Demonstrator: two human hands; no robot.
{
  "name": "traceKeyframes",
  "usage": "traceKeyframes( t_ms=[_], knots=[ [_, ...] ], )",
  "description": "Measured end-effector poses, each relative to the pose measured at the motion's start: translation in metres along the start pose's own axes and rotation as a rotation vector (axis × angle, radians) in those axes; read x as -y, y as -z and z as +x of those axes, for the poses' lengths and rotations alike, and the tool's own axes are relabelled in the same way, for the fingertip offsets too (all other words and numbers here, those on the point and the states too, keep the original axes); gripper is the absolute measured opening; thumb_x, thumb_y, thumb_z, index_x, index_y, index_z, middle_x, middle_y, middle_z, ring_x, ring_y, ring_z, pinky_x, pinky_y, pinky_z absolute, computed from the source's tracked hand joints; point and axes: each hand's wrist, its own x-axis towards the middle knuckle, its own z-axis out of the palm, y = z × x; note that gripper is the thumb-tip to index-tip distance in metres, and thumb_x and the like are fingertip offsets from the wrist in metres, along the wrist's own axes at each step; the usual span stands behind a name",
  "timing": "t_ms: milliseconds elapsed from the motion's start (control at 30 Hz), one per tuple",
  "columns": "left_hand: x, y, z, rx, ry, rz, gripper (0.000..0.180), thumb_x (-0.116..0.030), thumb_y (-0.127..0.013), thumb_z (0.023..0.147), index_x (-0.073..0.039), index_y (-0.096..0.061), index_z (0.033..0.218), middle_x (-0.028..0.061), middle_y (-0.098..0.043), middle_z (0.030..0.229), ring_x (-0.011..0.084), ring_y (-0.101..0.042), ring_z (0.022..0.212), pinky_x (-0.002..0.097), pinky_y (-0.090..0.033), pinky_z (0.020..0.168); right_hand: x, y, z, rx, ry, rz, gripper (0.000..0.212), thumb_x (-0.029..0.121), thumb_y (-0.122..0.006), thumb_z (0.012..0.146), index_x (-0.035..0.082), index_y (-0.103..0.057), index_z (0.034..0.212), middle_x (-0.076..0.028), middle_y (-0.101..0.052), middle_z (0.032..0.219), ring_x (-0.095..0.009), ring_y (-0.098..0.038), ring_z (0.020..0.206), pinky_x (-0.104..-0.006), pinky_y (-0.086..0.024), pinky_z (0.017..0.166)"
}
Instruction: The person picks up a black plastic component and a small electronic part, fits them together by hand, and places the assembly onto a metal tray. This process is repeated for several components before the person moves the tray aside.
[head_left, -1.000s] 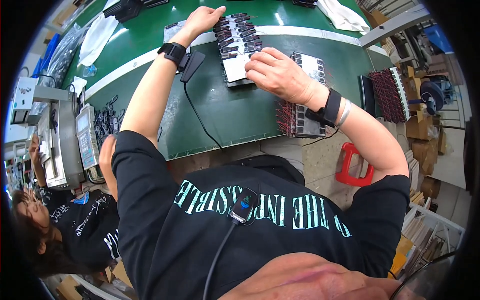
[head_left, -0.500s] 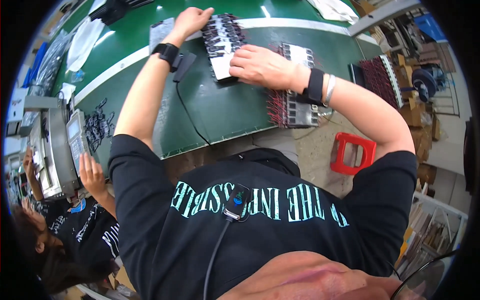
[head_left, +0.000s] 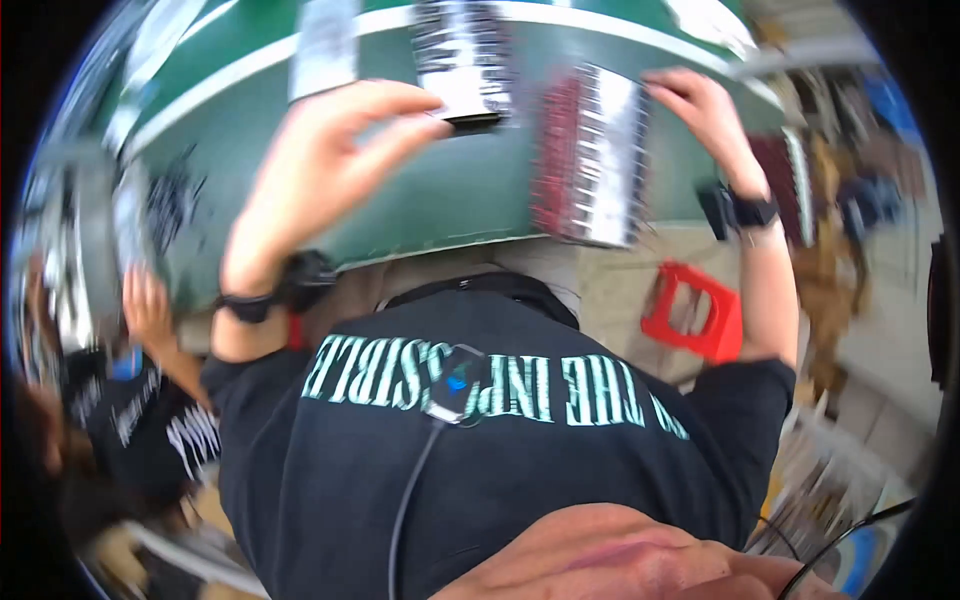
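A tray [head_left: 470, 95] holding rows of small black parts lies on the green table, with a bare white strip at its near end. My left hand [head_left: 345, 150] hovers at that tray's near left corner, blurred, thumb and forefinger stretched and apart. Whether the tips touch the corner I cannot tell. To the right, a silver-white rack [head_left: 607, 160] carries a row of dark clips with red wires along its left side. My right hand [head_left: 700, 105] is beside this rack's far right edge, fingers extended, with nothing visible in them.
A grey plate [head_left: 325, 50] lies left of the tray. Loose black parts [head_left: 175, 200] are scattered near the table's left end. Another red-wired rack [head_left: 780, 185] stands beyond my right wrist. On the floor is a red stool [head_left: 695, 310]. A co-worker's hand [head_left: 148, 305] shows at left.
My left hand has come back from the tray's far left side to its near corner. My right hand has left the tray and swung right, past the red-wired rack.
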Motion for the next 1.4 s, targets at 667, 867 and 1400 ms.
traceKeyframes(
  t_ms=[667, 867, 1400],
  knots=[
    [0.071, -0.006, -0.135, -0.334, 0.539, 0.816, 0.011, -0.013, -0.071, 0.083, -0.006, -0.071, 0.092, 0.0103, -0.066, 0.094, 0.0294, -0.062, 0.099, 0.0396, -0.052, 0.083, -0.009, -0.027, -0.007, -0.053, 0.010, -0.046, 0.017, 0.010, -0.059, 0.098, -0.001, -0.058, 0.111, -0.018, -0.064, 0.098, -0.027, -0.063, 0.088, -0.0347, -0.050, 0.080],
    [0.054, -0.008, -0.109, -0.445, 0.473, 0.312, 0.015, -0.006, -0.067, 0.090, -0.004, -0.074, 0.103, 0.0086, -0.068, 0.088, 0.0189, -0.068, 0.077, 0.0289, -0.054, 0.071, -0.005, -0.049, 0.006, -0.060, -0.044, 0.029, 0.020, 0.009, -0.061, 0.096, 0.000, -0.058, 0.114, -0.012, -0.065, 0.097, -0.019, -0.064, 0.087, -0.0306, -0.051, 0.080],
    [0.026, -0.123, 0.001, -0.375, 0.373, -0.917, 0.023, -0.006, -0.066, 0.095, 0.003, -0.069, 0.116, 0.0105, -0.073, 0.099, 0.0129, -0.071, 0.084, 0.0248, -0.059, 0.075, 0.188, -0.073, -0.038, -0.145, -0.190, 0.932, 0.021, -0.003, -0.060, 0.095, -0.003, -0.068, 0.115, -0.005, -0.068, 0.101, -0.011, -0.066, 0.088, -0.0223, -0.053, 0.081]
  ],
)
